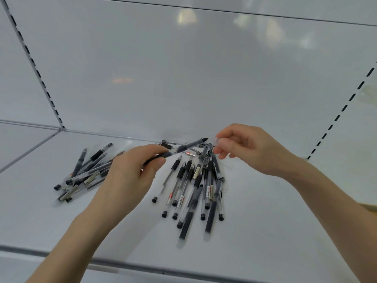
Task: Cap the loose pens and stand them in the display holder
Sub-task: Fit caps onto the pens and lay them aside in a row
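- We see the left hand (130, 170) pinching an uncapped pen (179, 149), black tip aimed at the right hand (244, 148), whose fingertips grip a clear cap (215, 140).
- Loose pens (195, 186) lie below the fingers on a white shelf (265, 221).

Left hand (130, 170), right hand (251, 149) pinching.

Two hands over loose pens on a white shelf

The left hand (130, 170) pinches an uncapped pen (179, 149), its tip just beside the right hand's (248, 148) fingertips, which hold a clear cap (214, 141).
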`<action>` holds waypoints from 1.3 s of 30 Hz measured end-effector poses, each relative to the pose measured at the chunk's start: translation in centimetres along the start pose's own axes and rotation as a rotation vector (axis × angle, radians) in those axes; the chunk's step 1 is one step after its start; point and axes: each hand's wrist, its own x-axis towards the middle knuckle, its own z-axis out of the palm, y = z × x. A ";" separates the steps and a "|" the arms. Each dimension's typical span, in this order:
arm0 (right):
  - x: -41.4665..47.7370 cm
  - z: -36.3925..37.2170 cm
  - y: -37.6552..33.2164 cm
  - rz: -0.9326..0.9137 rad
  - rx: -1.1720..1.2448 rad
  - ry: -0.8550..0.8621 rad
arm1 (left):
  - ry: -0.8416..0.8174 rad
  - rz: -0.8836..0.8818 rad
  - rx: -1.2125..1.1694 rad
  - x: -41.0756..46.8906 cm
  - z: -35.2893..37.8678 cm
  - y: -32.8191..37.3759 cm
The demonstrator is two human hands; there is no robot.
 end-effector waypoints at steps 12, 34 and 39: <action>0.8 2.4 -1.8 0.201 0.725 0.255 | -0.008 -0.070 -0.054 -0.3 0.5 0.6; 0.2 3.8 -1.5 0.143 0.794 0.381 | -0.004 -0.090 -0.094 -0.9 0.8 1.0; -0.2 4.4 -1.6 0.114 0.728 0.373 | -0.012 0.011 0.006 -0.9 1.0 1.1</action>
